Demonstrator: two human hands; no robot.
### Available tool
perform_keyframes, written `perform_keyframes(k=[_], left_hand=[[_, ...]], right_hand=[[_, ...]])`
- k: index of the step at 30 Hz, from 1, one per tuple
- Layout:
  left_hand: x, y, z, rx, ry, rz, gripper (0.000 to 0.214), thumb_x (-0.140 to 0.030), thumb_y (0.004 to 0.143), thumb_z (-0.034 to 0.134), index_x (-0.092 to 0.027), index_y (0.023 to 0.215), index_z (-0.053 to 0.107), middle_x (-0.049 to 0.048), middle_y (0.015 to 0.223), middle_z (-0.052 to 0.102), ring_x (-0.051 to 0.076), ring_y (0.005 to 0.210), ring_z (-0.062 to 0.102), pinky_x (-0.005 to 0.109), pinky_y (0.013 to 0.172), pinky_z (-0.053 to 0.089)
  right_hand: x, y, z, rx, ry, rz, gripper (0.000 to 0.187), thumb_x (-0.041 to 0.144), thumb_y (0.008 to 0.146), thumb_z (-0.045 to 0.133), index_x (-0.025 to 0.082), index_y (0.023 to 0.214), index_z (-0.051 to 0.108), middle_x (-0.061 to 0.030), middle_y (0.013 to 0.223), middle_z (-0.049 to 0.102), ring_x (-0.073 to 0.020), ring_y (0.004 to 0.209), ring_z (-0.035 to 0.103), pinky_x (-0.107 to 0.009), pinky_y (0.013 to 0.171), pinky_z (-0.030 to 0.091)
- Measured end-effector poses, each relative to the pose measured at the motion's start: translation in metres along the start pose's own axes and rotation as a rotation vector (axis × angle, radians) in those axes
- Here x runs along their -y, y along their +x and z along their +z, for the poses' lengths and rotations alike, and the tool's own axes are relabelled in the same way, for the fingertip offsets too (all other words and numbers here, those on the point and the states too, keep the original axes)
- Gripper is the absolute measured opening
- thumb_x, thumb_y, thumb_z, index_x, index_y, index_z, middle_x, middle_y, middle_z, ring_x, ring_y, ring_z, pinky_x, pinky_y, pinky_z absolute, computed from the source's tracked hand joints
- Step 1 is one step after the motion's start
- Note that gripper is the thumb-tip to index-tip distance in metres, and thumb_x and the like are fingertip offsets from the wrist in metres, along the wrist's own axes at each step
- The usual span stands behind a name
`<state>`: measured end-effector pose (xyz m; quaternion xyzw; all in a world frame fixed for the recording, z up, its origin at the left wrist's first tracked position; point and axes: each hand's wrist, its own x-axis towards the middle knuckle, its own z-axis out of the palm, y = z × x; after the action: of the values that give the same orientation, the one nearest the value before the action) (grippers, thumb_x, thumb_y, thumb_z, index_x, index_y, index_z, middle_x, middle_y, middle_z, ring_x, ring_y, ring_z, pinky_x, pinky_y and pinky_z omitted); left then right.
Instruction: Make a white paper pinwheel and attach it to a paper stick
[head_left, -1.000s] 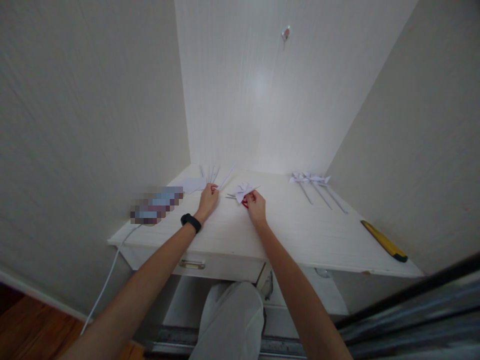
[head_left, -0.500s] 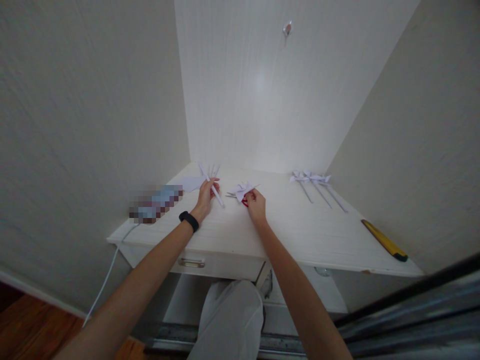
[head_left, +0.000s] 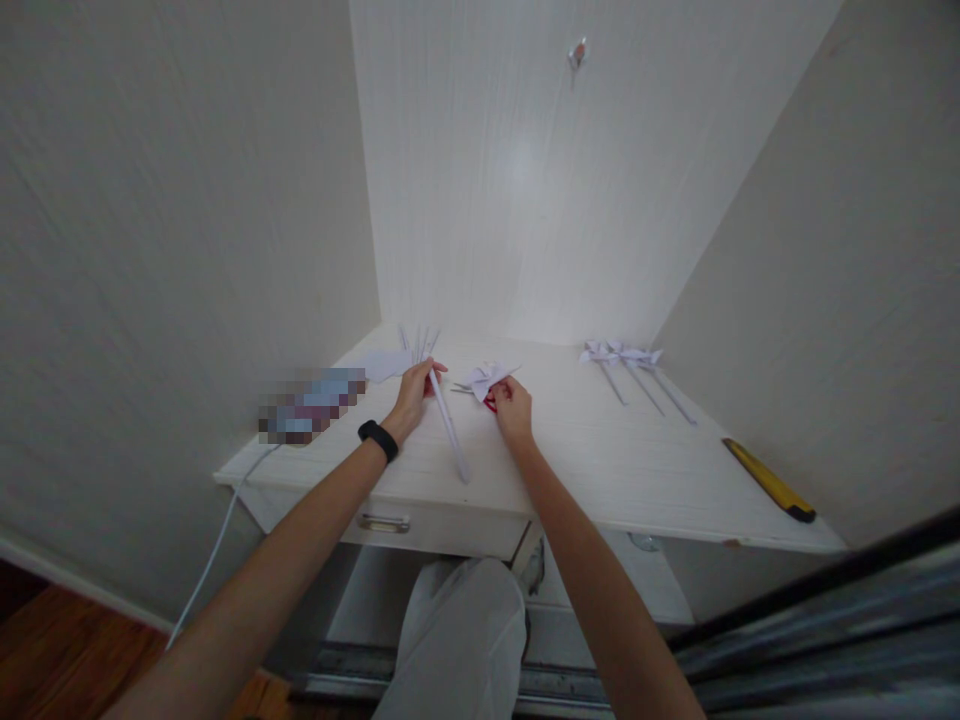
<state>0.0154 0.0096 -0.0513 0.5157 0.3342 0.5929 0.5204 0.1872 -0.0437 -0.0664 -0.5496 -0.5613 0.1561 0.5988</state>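
My left hand (head_left: 418,390) is closed on the far end of a rolled paper stick (head_left: 451,435), whose near end points down toward the table's front edge. To its right, my right hand (head_left: 513,402) pinches a folded white paper pinwheel (head_left: 484,378) low over the table. Under the pinwheel lie scissors (head_left: 490,401) with red handles, partly hidden by the paper and my fingers; their blades point left. Beyond my left hand lie several thin paper sticks (head_left: 426,342) and a flat white paper sheet (head_left: 382,364).
Several paper pinwheels on sticks (head_left: 628,362) lie at the back right of the white table (head_left: 600,450). A yellow and black cutter (head_left: 772,482) rests near the right edge. At left is a blurred-out device (head_left: 311,405) with a white cable (head_left: 217,545). Walls enclose the table.
The paper stick in my left hand has shifted, its near end now reaching further toward me and slightly right. My right hand and the pinwheel have hardly moved.
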Motion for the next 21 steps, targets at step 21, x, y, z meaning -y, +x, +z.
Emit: perform_keyframes(k=[21], left_hand=[[-0.01,-0.02,0.014,0.597,0.033,-0.229,0.035,-0.041,0.069,0.066,-0.012,0.058,0.049,-0.0032,0.049,0.041,0.005,0.043,0.035,0.02,0.043,0.023]], right_hand=[[0.004,0.0,0.0,0.014,0.048,0.045,0.019,0.025,0.075,0.042,0.016,0.074,0.058,-0.0025,0.067,0.063,-0.013,0.061,0.059,-0.022,0.06,0.045]])
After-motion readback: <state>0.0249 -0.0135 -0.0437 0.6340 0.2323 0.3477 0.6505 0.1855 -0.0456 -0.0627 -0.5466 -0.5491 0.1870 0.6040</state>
